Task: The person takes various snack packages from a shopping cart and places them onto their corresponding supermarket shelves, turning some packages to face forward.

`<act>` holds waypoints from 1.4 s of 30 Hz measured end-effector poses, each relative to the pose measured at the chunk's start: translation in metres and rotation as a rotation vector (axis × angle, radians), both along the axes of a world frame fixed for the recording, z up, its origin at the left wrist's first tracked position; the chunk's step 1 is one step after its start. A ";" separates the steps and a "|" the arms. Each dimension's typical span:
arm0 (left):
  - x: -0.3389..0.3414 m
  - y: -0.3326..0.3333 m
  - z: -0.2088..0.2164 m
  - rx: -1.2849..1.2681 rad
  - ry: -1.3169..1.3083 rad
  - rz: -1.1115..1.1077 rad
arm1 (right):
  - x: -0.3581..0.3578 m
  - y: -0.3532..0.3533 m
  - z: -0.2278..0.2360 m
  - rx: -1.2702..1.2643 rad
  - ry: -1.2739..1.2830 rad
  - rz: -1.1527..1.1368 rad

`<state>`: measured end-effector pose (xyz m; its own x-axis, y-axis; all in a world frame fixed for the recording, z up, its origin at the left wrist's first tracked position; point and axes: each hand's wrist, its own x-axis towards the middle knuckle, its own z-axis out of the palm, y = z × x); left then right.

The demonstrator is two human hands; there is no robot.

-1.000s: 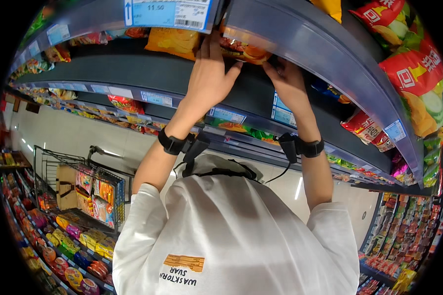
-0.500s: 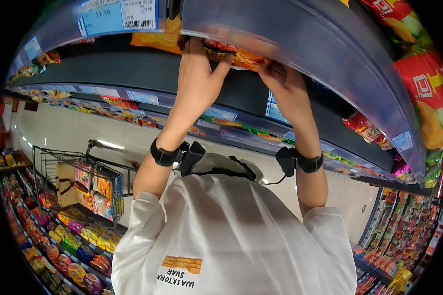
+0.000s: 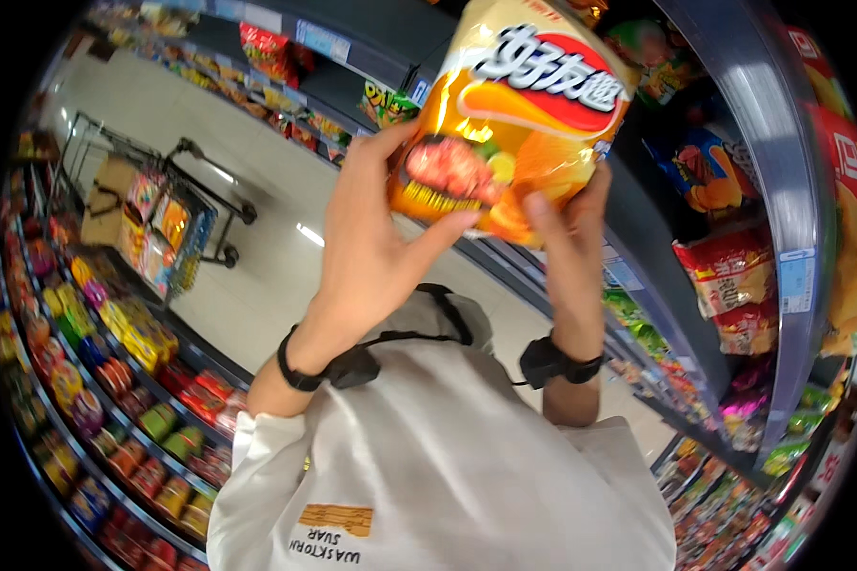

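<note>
A yellow and orange bag of chips (image 3: pixel 514 124), with a red oval and food pictures on its front, is held up between my hands at the top middle. My left hand (image 3: pixel 371 228) grips its left side, thumb across the lower front. On the lower right side my right hand (image 3: pixel 571 214) holds it, thumb pressed to the front. The bag's top runs to the upper edge of the view. Behind it, part of the shelf is hidden.
Shelving with a clear curved edge (image 3: pixel 786 190) stands at the right, carrying a red and cream snack bag (image 3: pixel 728 271) and a blue bag (image 3: pixel 705 167). At the left is a wire shopping cart (image 3: pixel 176 233) with packages and a cardboard box. Another stocked shelf (image 3: pixel 143 400) lines the lower left.
Both hands have drawn the bag of chips out of the shelf and lifted it into full view, its front showing. My view has turned, bringing the cart and shelves to a new slant.
</note>
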<state>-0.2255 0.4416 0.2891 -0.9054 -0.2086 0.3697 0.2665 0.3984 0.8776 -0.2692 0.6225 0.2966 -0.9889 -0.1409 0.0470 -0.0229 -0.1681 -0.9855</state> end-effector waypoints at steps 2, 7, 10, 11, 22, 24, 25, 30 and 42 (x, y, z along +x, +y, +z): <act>0.040 -0.001 -0.001 0.222 -0.206 0.043 | 0.021 -0.003 -0.015 0.046 -0.110 0.109; 0.115 -0.035 -0.042 0.465 -0.323 0.194 | 0.064 -0.034 -0.056 0.056 -0.069 0.419; 0.151 -0.053 -0.060 0.669 -0.462 0.220 | 0.092 -0.061 -0.062 0.157 -0.075 0.553; 0.158 -0.059 -0.069 0.607 -0.475 0.246 | 0.099 -0.067 -0.078 0.128 -0.039 0.589; 0.301 -0.119 -0.309 1.720 -0.838 0.338 | 0.176 -0.169 -0.276 0.417 -1.220 1.110; 0.329 -0.127 -0.336 1.689 -0.842 0.393 | 0.199 -0.194 -0.293 0.379 -1.275 1.142; 0.330 -0.141 -0.327 1.677 -0.820 0.417 | 0.201 -0.208 -0.303 0.448 -1.232 1.128; 0.357 -0.240 -0.261 1.038 -0.558 0.660 | 0.232 -0.311 -0.257 0.561 0.040 1.101; 0.388 -0.327 -0.207 0.589 -0.327 0.918 | 0.272 -0.404 -0.198 0.602 0.180 1.064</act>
<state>0.1621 0.1142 0.0824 -0.3563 -0.9054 -0.2310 -0.1887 -0.1723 0.9668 0.0033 0.2185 0.0985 -0.3555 -0.9171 -0.1801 -0.2954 0.2931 -0.9093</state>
